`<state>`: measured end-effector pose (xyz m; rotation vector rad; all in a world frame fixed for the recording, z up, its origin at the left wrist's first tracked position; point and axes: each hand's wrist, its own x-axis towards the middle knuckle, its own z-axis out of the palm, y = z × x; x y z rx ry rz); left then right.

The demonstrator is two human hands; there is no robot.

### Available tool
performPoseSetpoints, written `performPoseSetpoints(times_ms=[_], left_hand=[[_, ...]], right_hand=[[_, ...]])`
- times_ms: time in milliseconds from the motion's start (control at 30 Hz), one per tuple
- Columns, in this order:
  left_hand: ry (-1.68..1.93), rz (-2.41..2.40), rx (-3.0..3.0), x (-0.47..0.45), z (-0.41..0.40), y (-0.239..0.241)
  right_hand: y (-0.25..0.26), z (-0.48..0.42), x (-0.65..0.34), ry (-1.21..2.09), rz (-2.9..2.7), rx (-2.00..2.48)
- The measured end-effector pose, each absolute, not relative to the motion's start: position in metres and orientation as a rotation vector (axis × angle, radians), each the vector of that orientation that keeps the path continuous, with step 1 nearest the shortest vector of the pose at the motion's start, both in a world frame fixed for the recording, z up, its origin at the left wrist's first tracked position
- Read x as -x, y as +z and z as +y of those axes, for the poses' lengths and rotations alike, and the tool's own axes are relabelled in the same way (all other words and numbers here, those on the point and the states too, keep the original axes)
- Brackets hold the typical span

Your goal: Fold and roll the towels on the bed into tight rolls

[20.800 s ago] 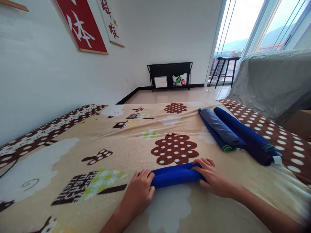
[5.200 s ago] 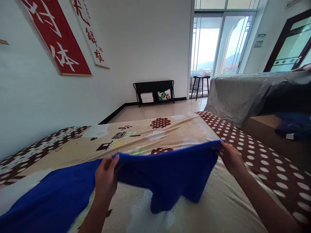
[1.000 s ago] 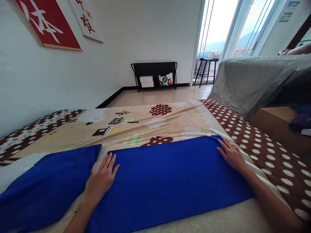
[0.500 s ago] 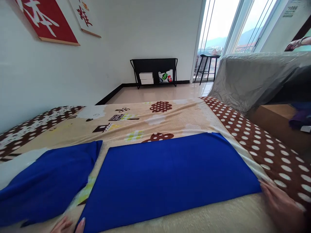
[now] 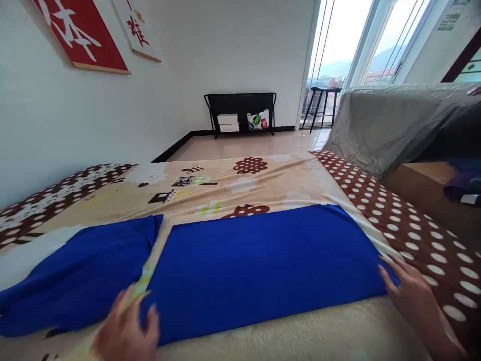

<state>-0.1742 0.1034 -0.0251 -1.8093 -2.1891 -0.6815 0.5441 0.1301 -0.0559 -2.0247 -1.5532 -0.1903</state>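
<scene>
A blue cloth (image 5: 263, 265) lies spread flat as a long rectangle on the patterned blanket (image 5: 233, 188). My left hand (image 5: 128, 332) is at its near left corner, thumb on the blue edge, and is smeared by motion. My right hand (image 5: 409, 291) rests at the near right corner with its fingers stretched out onto the cloth's edge. A second blue cloth (image 5: 75, 273) lies looser to the left, apart from both hands, with a strip of blanket between the two cloths.
A white wall runs along the left. To the right stand a sofa under a grey sheet (image 5: 394, 120) and a brown box (image 5: 424, 188) holding blue and purple cloth (image 5: 460, 183). A black rack (image 5: 240, 113) and a stool (image 5: 325, 100) stand at the far wall.
My hands left the cloth's far corners a second ago and dropped to the near edge. Both have now come further into view at its near corners. The cloth lies unmoved.
</scene>
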Motion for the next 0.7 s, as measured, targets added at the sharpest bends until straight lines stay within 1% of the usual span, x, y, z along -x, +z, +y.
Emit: performPoseSetpoints(times_ms=[33, 67, 167, 200, 267, 333, 367, 433, 500, 600, 700], left_hand=[[-0.751, -2.135, 1.795, 0.144, 0.121, -0.010], [-0.785, -2.060, 1.927, 0.109, 0.142, 0.003], [-0.693, -1.812, 2.452, -0.012, 0.219, 0.026], [-0.608, -1.768, 2.573, -0.051, 0.244, 0.026], [-0.474, -1.835, 2.633, -0.111, 0.285, 0.016], [-0.435, -1.871, 2.636, -0.138, 0.310, 0.001], [-0.432, -1.865, 2.645, -0.136, 0.317, -0.005], [-0.402, -1.833, 2.673, -0.101, 0.323, -0.013], [-0.332, -1.860, 2.633, -0.033, 0.325, -0.017], [-0.265, -2.110, 2.287, 0.081, 0.323, -0.024], [-0.238, -2.194, 2.125, 0.146, 0.320, -0.031]], right_hand=[[-0.039, 0.147, -0.525, -0.214, -1.589, 1.961], [-0.021, 0.166, -0.501, -0.173, -1.654, 1.891], [0.016, 0.233, -0.406, 0.114, -2.003, 1.649], [0.020, 0.253, -0.372, 0.161, -2.089, 1.588], [0.017, 0.287, -0.314, 0.231, -2.223, 1.504], [0.007, 0.308, -0.284, 0.277, -2.320, 1.452], [0.002, 0.315, -0.284, 0.292, -2.358, 1.435], [-0.005, 0.325, -0.311, 0.310, -2.411, 1.426], [-0.008, 0.331, -0.369, 0.309, -2.409, 1.484], [-0.015, 0.342, -0.466, 0.266, -2.262, 1.733], [-0.033, 0.355, -0.524, 0.237, -2.126, 1.915]])
